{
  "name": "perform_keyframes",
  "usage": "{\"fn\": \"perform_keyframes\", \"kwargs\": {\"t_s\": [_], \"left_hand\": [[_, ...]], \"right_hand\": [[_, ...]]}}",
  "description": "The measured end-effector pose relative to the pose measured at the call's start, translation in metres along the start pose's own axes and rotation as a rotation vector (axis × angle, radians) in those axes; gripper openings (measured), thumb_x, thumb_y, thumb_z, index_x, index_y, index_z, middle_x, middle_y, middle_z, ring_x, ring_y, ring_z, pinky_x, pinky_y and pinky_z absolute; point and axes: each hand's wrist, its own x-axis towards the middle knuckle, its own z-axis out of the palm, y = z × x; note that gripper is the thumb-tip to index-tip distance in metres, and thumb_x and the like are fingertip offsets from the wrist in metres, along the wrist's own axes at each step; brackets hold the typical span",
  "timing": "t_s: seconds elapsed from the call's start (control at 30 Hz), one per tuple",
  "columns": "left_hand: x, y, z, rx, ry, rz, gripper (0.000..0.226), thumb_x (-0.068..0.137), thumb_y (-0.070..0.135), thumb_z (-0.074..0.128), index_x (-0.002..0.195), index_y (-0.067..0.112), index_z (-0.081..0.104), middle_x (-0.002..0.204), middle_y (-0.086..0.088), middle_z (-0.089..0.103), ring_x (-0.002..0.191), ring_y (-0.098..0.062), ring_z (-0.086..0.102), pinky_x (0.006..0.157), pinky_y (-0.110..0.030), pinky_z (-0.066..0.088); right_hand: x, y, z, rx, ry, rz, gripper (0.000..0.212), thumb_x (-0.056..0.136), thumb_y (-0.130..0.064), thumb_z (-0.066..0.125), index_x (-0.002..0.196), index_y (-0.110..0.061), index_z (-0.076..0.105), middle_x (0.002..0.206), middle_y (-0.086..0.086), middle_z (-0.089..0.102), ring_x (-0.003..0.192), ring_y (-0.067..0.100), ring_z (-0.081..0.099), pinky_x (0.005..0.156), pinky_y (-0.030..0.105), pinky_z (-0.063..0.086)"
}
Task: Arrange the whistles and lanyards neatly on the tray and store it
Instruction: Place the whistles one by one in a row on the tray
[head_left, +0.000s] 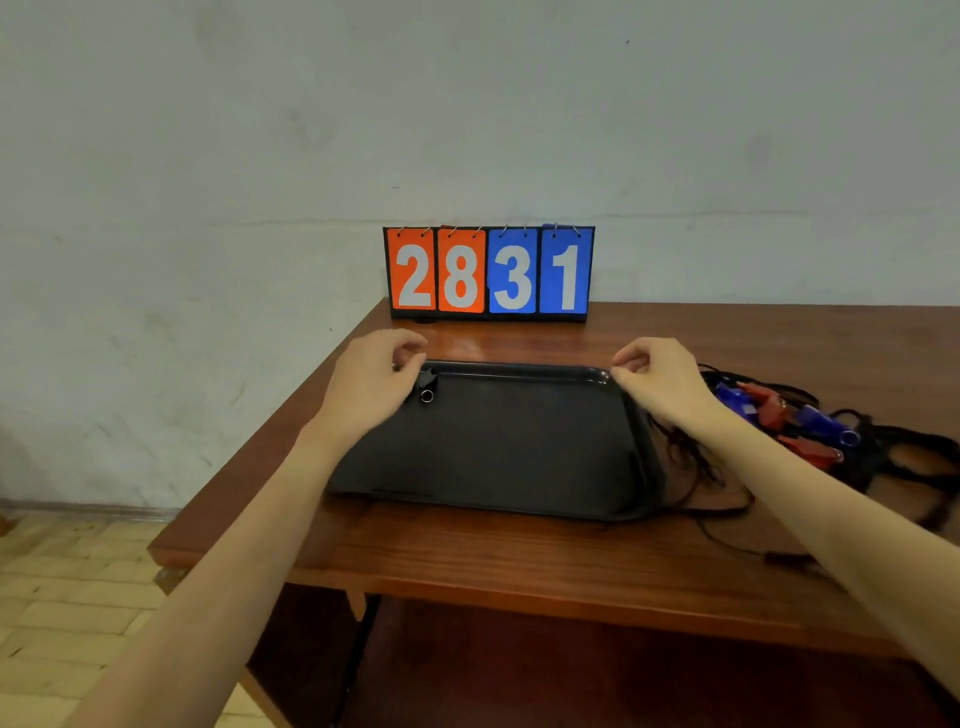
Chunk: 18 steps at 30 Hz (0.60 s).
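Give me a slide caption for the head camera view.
Both hands, left and right, lay a black whistle along the tray far edge; tangled whistles wait beside it.

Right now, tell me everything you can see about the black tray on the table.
The black tray is a shallow rectangle with rounded corners and a raised glossy rim, plastic by the look of it. It lies flat on the wooden table, in front of the scoreboard. A black whistle with a metal ring sits in its far left corner. The left hand is by that corner and the right hand at the far right corner. Loose lanyards lie against its right edge.
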Motion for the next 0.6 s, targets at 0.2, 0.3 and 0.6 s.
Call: {"fn": "perform_keyframes", "kwargs": {"t_s": [0.2, 0.3, 0.6], "left_hand": [[-0.008, 0.066, 0.031, 0.012, -0.178, 0.15, 0.028, 0.093, 0.022, 0.058, 0.12, 0.021, 0.063, 0.112, 0.004, 0.066, 0.093, -0.002, 0.055, 0.084, -0.02, 0.046], [-0.011, 0.103, 0.051, 0.015, -0.249, 0.248, 0.027, 0.092, 0.025, 0.058, 0.118, 0.022, 0.064, 0.111, 0.007, 0.066, 0.095, -0.003, 0.057, 0.086, -0.023, 0.048], [-0.016, 0.2, 0.114, 0.066, -0.422, 0.513, 0.029, 0.092, 0.031, 0.058, 0.117, 0.02, 0.066, 0.109, 0.003, 0.068, 0.096, -0.011, 0.061, 0.084, -0.029, 0.05]], "right_hand": [[-0.015, 0.046, -0.052, -0.022, 0.096, 0.033, 0.022, 0.088, -0.011, 0.059, 0.108, -0.007, 0.065, 0.095, 0.003, 0.064, 0.08, 0.011, 0.057, 0.071, 0.017, 0.04], [-0.02, 0.066, -0.073, -0.033, 0.169, 0.057, 0.023, 0.086, -0.008, 0.057, 0.108, -0.007, 0.065, 0.094, 0.004, 0.065, 0.078, 0.013, 0.056, 0.072, 0.018, 0.039], [-0.032, 0.106, -0.089, 0.185, 0.312, 0.172, 0.022, 0.091, -0.006, 0.054, 0.112, -0.008, 0.062, 0.102, 0.004, 0.062, 0.063, -0.001, 0.055, 0.047, 0.001, 0.039]]}}
